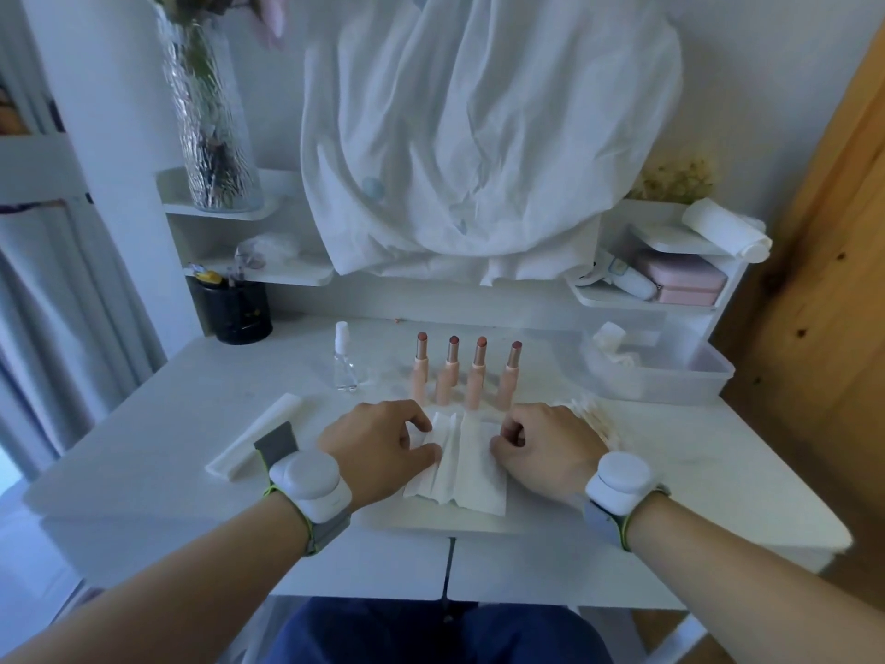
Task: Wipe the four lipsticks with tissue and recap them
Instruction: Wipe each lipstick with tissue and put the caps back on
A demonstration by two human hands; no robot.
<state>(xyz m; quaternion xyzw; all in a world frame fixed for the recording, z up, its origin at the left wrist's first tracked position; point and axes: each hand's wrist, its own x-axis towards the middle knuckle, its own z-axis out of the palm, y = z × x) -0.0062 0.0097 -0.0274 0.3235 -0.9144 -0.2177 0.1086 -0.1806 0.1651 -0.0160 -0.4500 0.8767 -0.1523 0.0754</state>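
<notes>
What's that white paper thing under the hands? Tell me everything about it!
It is a tissue, thin, soft white paper, lying flat on the white table just in front of the four uncapped lipsticks. It is partly unfolded, with long creases and a few pleats running down its middle, and its near edge looks a bit wavy. The left hand pinches its left edge and the right hand pinches its right edge, as if spreading it open.

Four uncapped lipsticks (462,373), one tissue (471,464), one spray bottle (345,359).
</notes>
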